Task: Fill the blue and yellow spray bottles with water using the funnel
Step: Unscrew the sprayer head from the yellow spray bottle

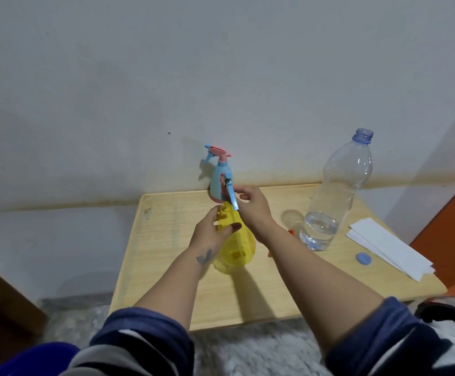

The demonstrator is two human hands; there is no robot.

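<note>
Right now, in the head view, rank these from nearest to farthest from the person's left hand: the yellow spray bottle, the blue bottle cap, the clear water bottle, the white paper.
1. Yellow spray bottle: held by the left hand.
2. Clear water bottle: standing to the right.
3. Blue bottle cap: lying right of the water bottle's base.
4. White paper: at the table's right edge.

Your left hand (212,231) grips the yellow spray bottle (236,246) on the wooden table (166,240) while your right hand (253,206) holds its spray head (231,192); the blue spray bottle (218,173) stands behind
</note>
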